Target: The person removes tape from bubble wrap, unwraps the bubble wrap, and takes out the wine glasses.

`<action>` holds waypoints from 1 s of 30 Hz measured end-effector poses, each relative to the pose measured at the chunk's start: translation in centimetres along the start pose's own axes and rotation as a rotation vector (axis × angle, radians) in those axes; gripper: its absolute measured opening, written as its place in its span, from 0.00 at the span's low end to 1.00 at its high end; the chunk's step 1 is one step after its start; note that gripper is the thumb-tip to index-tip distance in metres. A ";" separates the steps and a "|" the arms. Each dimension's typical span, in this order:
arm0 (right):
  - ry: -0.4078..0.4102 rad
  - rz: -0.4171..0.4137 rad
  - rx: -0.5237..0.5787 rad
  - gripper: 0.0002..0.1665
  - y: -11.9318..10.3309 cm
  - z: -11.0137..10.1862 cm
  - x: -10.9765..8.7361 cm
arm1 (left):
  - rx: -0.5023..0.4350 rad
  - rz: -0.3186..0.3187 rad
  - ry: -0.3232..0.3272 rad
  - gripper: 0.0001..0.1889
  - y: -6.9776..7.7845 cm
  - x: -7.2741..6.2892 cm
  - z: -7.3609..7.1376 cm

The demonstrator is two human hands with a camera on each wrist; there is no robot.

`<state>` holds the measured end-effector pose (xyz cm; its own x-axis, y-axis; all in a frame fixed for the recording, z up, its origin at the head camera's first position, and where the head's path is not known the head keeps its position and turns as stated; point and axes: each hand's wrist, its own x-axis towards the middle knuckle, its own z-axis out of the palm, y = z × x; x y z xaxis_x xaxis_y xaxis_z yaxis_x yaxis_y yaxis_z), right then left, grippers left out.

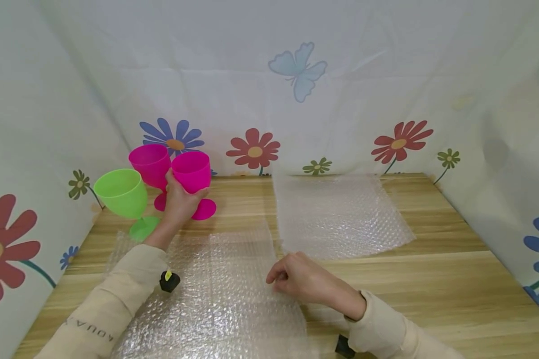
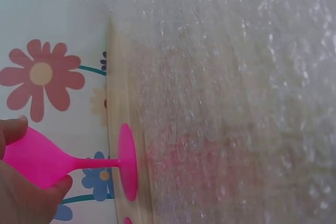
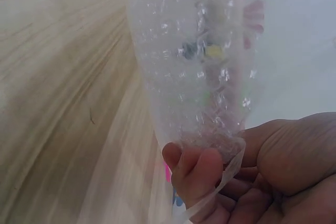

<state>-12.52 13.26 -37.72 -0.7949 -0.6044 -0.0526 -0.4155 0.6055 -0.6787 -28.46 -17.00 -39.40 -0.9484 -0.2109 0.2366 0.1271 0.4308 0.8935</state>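
Note:
My left hand (image 1: pixel 178 202) grips the bowl of a pink plastic goblet (image 1: pixel 192 169), its thumb across the front. In the left wrist view that goblet (image 2: pixel 44 158) shows its stem and round foot, the foot close to the tabletop. Just left of it stand a second pink goblet (image 1: pixel 148 162) and a green goblet (image 1: pixel 123 194), both upright. My right hand (image 1: pixel 307 279) pinches the right edge of a large sheet of bubble wrap (image 1: pixel 211 294). Up close in the right wrist view, the wrap (image 3: pixel 194 82) runs in between the curled fingertips (image 3: pixel 207 166) and thumb.
Another sheet of bubble wrap (image 1: pixel 337 219) lies flat on the wooden table (image 1: pixel 431 294) at the back right. White cloth walls (image 1: pixel 233 89) printed with flowers and a butterfly enclose the table at the back and both sides.

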 end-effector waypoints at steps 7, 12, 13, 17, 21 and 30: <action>0.001 0.002 0.008 0.07 -0.4 -0.9 -0.1 | -0.009 -0.012 -0.005 0.53 0.1 0.0 0.0; 0.008 -0.004 0.012 0.07 -0.7 -1.7 -0.3 | -0.004 -0.019 -0.008 0.53 0.1 0.1 0.0; 0.011 -0.003 0.017 0.07 -0.7 -1.9 -0.3 | -0.001 -0.020 -0.008 0.54 0.1 0.1 0.0; 0.007 0.019 0.043 0.06 -1.0 -2.6 -0.6 | 0.012 -0.023 -0.004 0.54 0.1 0.1 -0.1; -0.002 0.049 0.065 0.06 -1.1 -3.4 -0.8 | 0.021 -0.023 -0.001 0.54 0.1 0.1 -0.1; 0.010 0.031 0.071 0.07 -1.1 -4.8 -1.5 | 0.014 -0.031 -0.014 0.54 0.0 0.1 -0.2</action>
<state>-12.99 16.04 -33.36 -0.8115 -0.5805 -0.0676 -0.3585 0.5858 -0.7269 -28.50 -17.17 -39.29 -0.9558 -0.2119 0.2036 0.0938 0.4365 0.8948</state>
